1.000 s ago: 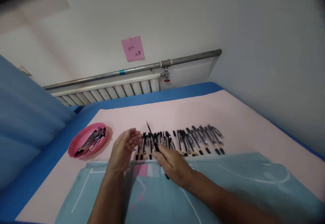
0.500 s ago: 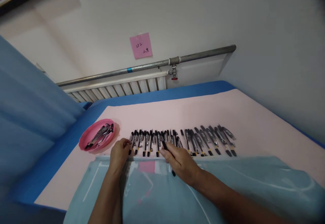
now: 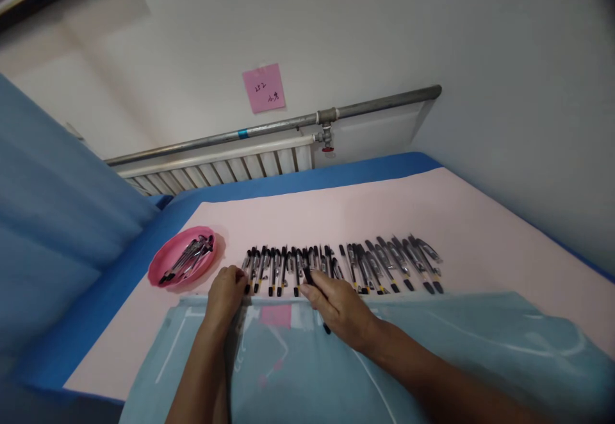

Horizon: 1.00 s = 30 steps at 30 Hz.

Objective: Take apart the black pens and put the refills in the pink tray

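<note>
A long row of clear-barrelled pens with black ends (image 3: 280, 277) lies side by side on the pink sheet. My right hand (image 3: 342, 305) is closed around a pen (image 3: 308, 275); one black end points up past the fingers and the other sticks out below the palm. At the left end of the row is my left hand (image 3: 225, 289), its fingertips pinched together beside the first pens. Whether anything sits in that pinch is hidden. A pink bowl (image 3: 154, 271) with more pens in it stands to the left of my left hand.
The pink sheet (image 3: 312, 212) lies on a blue surface (image 3: 384, 164). Light blue cloth (image 3: 298, 373) covers the near side, under my forearms. A blue curtain (image 3: 57, 219) hangs at left. Behind are a radiator (image 3: 254, 164), a metal pipe (image 3: 384, 104) and a pink note (image 3: 264, 88).
Both hands keep almost the same place and grip. The whole view has shifted slightly, and the pen stays in my right hand.
</note>
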### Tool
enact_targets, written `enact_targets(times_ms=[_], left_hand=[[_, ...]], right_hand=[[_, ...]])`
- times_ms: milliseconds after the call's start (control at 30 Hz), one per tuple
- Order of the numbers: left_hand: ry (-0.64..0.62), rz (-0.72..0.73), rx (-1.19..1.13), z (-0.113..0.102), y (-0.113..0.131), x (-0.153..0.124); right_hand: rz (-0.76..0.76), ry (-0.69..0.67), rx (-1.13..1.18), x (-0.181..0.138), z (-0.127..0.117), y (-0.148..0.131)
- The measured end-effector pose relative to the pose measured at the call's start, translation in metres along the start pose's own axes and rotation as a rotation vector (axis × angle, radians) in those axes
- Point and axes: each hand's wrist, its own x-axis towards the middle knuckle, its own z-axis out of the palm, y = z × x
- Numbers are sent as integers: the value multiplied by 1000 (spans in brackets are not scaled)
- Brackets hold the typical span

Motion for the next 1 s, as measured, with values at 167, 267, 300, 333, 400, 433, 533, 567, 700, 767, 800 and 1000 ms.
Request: enact_targets(times_ms=[167,267,300,333,400,433,533,567,700,767,800,1000], left_hand=[[63,-42,-161,-6,5,-7],[-4,-19,-367,-13,21,-15],[-79,3,-488,-15,29,-17],[-179,27,-651,-17,38,-20],[-377,46,-937,-20,58,-23],[-456,51,-1029,-21,67,-24],[-629,80,-1124,-21,86,-23],[-665,92,-1138,-21,90,-22],[-696,90,-1173,-14,93,-18],[-705,65,-1184,-10,91,-18],[-709,52,-1192,-8,90,-18],[-724,41,-1222,-5,85,-20]], right_hand=[[-8,-1,-27,0,0,2],[-18,-9,-51,0,-1,0],[-18,-21,-59,0,-2,-1],[-17,-36,-67,0,-2,-2],[-16,-59,-78,-1,-4,-5],[-18,-61,-81,-1,-5,-6],[-33,-44,-75,-2,-8,-8],[-35,-37,-73,-2,-9,-8],[-34,-11,-89,-2,-13,-8],[-39,-15,-103,-2,-13,-7],[-40,-20,-112,-2,-13,-7],[-26,-57,-167,-1,-9,-5]])
